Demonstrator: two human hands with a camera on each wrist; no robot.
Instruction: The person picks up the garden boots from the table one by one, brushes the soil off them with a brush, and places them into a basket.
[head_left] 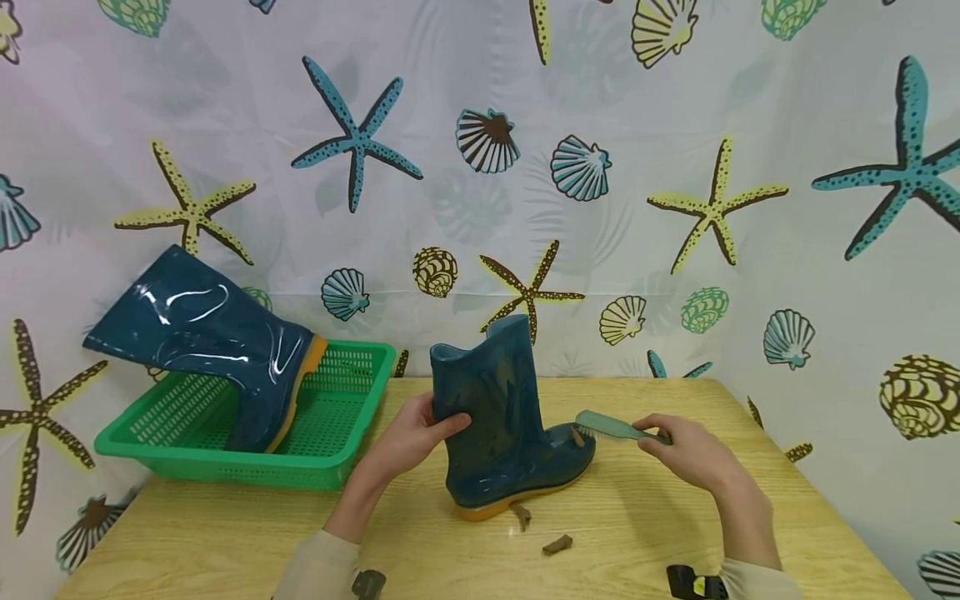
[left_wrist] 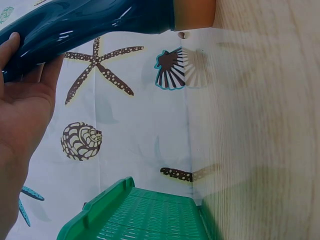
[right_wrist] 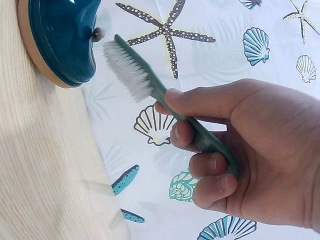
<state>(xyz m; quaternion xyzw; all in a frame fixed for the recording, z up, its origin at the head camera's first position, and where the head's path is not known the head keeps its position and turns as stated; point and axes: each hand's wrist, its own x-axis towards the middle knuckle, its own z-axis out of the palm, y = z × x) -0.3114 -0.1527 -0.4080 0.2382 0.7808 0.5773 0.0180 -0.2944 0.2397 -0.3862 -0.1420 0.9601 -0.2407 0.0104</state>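
Note:
A dark blue rubber boot (head_left: 495, 417) with an orange sole stands upright on the table. My left hand (head_left: 411, 437) grips its shaft from the left, thumb on the near side; the left wrist view shows the palm beside the glossy shaft (left_wrist: 90, 25). My right hand (head_left: 688, 450) holds a green scrub brush (right_wrist: 150, 72) by its handle, with white bristles facing the boot's toe (right_wrist: 62, 45). On top of the toe sits a small brown piece (head_left: 577, 437), close to the brush head. Whether the bristles touch it I cannot tell.
Two more brown pieces, one by the sole (head_left: 521, 517) and another nearer the front (head_left: 557, 545), lie on the wooden table (head_left: 630, 517). At left, a green plastic basket (head_left: 225, 472) holds a second blue boot (head_left: 202, 321), tilted over its rim. A patterned curtain (head_left: 480, 75) hangs behind.

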